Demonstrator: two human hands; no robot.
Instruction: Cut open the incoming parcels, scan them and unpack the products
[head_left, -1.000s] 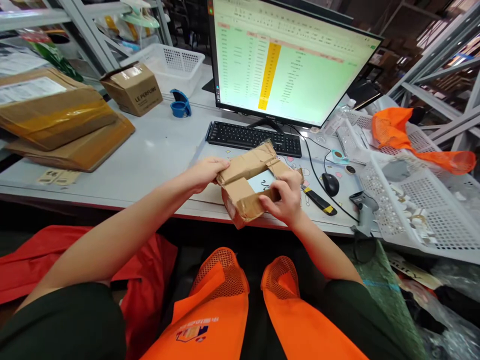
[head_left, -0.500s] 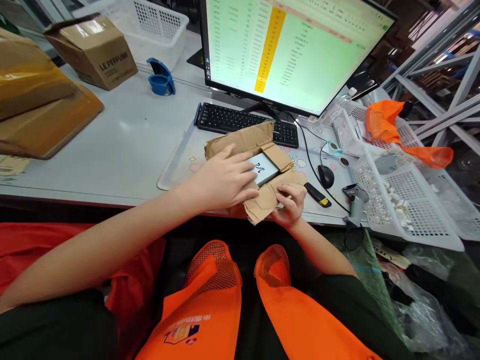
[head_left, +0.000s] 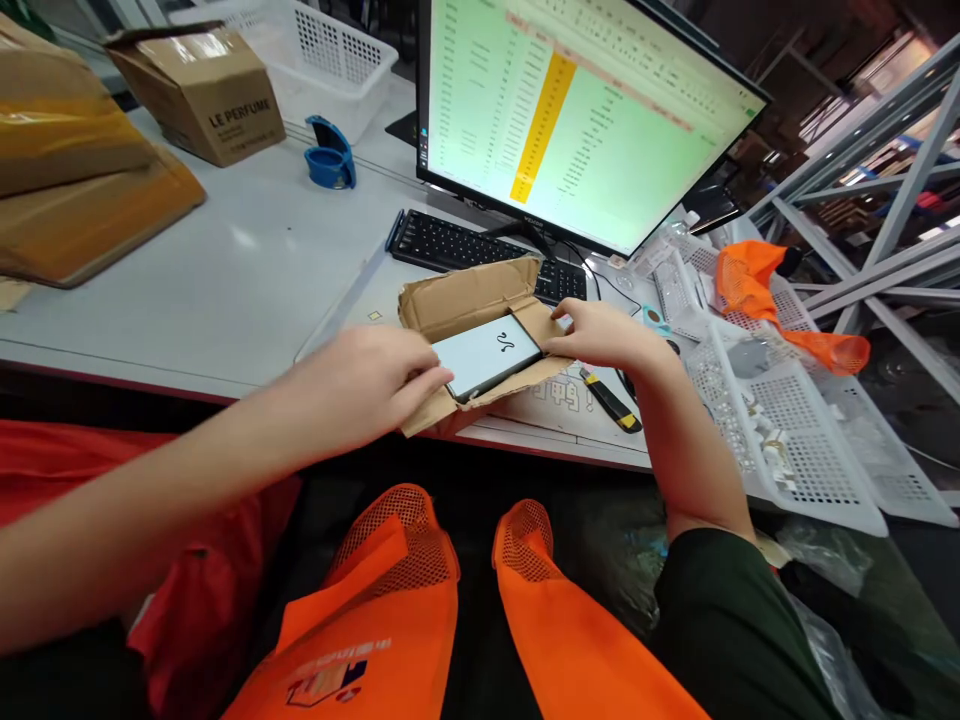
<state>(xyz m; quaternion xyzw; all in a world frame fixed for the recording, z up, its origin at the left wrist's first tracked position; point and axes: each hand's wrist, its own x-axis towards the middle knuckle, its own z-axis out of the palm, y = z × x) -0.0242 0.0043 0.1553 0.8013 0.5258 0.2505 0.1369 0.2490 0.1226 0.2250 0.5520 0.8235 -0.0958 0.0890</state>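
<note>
An opened brown cardboard box [head_left: 469, 298] rests at the desk's front edge with its long lid flap folded back. Inside lies a flat white box [head_left: 487, 355] with dark edges and a black squiggle on its face. At the left end of the carton is my left hand [head_left: 379, 375], blurred, its thumb and fingers closed on that end; part of the grip is hidden. My right hand [head_left: 596, 333] pinches the flap at the right end. A yellow and black box cutter [head_left: 611, 400] lies on the mat just right of the carton.
Behind the carton are a black keyboard [head_left: 465, 242] and a monitor [head_left: 570, 120] showing a spreadsheet. White plastic baskets [head_left: 832, 470] stand at right, an orange mesh cloth [head_left: 750, 280] over one. At left are brown parcels [head_left: 82, 215], a LE PERFUME carton [head_left: 217, 110] and a blue lidded container [head_left: 330, 165].
My left hand has moved from over the white box to the carton's left end. My right hand has gone from the front flap to the right-end flap. More of the white box shows.
</note>
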